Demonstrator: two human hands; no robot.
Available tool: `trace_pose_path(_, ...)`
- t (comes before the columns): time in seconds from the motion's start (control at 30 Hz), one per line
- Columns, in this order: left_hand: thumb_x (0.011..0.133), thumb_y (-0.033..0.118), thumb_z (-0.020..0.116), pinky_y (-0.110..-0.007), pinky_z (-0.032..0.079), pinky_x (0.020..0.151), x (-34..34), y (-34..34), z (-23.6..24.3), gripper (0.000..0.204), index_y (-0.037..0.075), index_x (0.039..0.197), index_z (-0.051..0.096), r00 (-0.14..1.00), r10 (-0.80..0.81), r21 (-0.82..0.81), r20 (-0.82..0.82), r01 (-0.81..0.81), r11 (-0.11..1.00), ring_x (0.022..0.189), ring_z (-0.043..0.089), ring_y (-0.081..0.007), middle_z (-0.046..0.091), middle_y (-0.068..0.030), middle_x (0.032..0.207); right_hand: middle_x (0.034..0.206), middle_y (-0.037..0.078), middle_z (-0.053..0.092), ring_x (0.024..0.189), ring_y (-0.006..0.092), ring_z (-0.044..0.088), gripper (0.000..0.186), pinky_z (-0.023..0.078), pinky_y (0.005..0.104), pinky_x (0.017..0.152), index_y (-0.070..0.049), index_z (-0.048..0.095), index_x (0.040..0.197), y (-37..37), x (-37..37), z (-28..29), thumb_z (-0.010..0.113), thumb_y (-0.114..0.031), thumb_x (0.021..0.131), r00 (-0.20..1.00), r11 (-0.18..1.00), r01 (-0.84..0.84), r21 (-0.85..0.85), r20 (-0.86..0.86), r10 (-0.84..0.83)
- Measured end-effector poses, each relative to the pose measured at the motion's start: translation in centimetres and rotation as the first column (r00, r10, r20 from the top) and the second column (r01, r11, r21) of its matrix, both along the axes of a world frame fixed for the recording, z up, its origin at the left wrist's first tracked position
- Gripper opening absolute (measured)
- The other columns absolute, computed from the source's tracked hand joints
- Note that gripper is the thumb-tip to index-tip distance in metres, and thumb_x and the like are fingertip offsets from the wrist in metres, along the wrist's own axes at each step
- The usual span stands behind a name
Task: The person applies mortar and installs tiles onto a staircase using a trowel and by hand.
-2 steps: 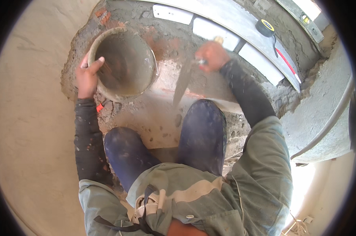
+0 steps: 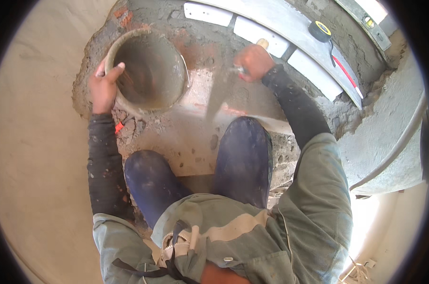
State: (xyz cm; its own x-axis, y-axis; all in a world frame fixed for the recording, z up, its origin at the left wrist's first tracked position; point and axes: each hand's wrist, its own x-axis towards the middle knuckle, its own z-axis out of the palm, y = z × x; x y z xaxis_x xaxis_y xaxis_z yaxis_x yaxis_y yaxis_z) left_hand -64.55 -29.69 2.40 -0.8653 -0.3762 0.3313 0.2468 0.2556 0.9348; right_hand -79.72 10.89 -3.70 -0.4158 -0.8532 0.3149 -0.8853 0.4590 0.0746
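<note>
Left hand (image 2: 102,85) clamped on the near-left rim of the mortar bucket (image 2: 148,71) — thumb hooked over the lip into the inside, fingers down the outer wall. Bucket sits on the rough, mortar-crusted floor patch (image 2: 176,137) at upper left, mouth up, inner wall smeared grey, its thin wire handle lying against the right side. Right hand (image 2: 253,61) closed tight around the wooden handle of a trowel (image 2: 219,97); blade points down and toward the person, blurred, its tip over the bare patch just right of the bucket, apart from it. Both knees (image 2: 245,156) in dark blue trousers planted on the patch right below the blade. Beyond the right hand: a row of white tiles (image 2: 259,32) along a grey ledge, a yellow-and-black tape measure (image 2: 320,31) with a red-handled tool (image 2: 347,75) just beside it, further right.
</note>
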Motion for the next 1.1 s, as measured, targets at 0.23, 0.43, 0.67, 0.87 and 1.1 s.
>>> trace_pose_path(0.23, 0.087, 0.003, 0.07, -0.027, 0.051, 0.083, 0.1, -4.7, -0.7, 0.036, -0.004, 0.122, 0.066, 0.984, 0.176, 0.077, -0.04, -0.172, 0.982, 0.09, 0.064, -0.0122, 0.071, -0.0056, 0.105, 0.08, 0.012, 0.067, 0.079, 0.0339, 0.066, 0.024, 0.051, 0.0459, 0.072, -0.01, 0.07, 0.085, -2.0, 2.6, 0.8, 0.074, -0.024, 0.066, 1.0, 0.992, -0.025, -0.124, 0.003, 0.025)
trace_pose_path(0.43, 0.088, 0.002, 0.07, -0.028, 0.049, 0.088, 0.3, -6.8, -1.4, 0.036, -0.005, 0.122, 0.064, 0.976, 0.214, 0.202, -0.04, -0.202, 0.958, 0.095, 0.063, -0.0131, 0.07, -0.0063, 0.109, 0.079, 0.011, 0.068, 0.079, 0.0335, 0.067, 0.022, 0.052, 0.0447, 0.074, -0.011, 0.07, 0.084, -1.9, 1.4, -0.4, 0.074, -0.025, 0.067, 0.995, 0.975, -0.086, -0.205, -0.065, 0.074)
trace_pose_path(0.67, 0.089, 0.004, 0.07, -0.029, 0.05, 0.09, 1.9, -6.1, -2.7, 0.037, -0.006, 0.123, 0.063, 0.956, 0.273, 0.173, -0.104, -0.253, 0.952, 0.098, 0.064, -0.015, 0.07, -0.0079, 0.111, 0.078, 0.008, 0.069, 0.078, 0.0302, 0.068, 0.02, 0.055, 0.0415, 0.074, -0.012, 0.071, 0.086, -3.5, 2.6, -0.9, 0.074, -0.022, 0.069, 0.997, 0.999, -0.039, -0.027, -0.07, 0.037)
trace_pose_path(0.87, 0.086, 0.009, 0.074, -0.031, 0.047, 0.099, 2.6, -7.2, -3.3, 0.05, -0.005, 0.131, 0.058, 0.892, 0.386, -0.107, -0.236, -0.418, 0.902, 0.114, 0.061, -0.0175, 0.063, -0.0144, 0.128, 0.079, 0.011, 0.067, 0.078, 0.0325, 0.066, 0.025, 0.052, 0.0441, 0.069, -0.01, 0.067, 0.083, -0.7, 1.7, -0.6, 0.077, -0.021, 0.063, 0.987, 0.987, -0.159, -0.028, -0.033, 0.158)
trace_pose_path(1.1, 0.084, 0.01, 0.073, -0.035, 0.045, 0.103, 2.3, -7.2, -2.4, 0.063, -0.005, 0.14, 0.048, 0.942, 0.31, -0.116, -0.126, -0.324, 0.939, 0.12, 0.058, -0.0239, 0.059, -0.018, 0.132, 0.077, 0.013, 0.062, 0.079, 0.0356, 0.063, 0.027, 0.049, 0.0458, 0.069, -0.007, 0.063, 0.079, 1.5, 1.7, -1.4, 0.076, -0.023, 0.062, 1.0, 0.995, 0.019, -0.098, -0.017, -0.021)
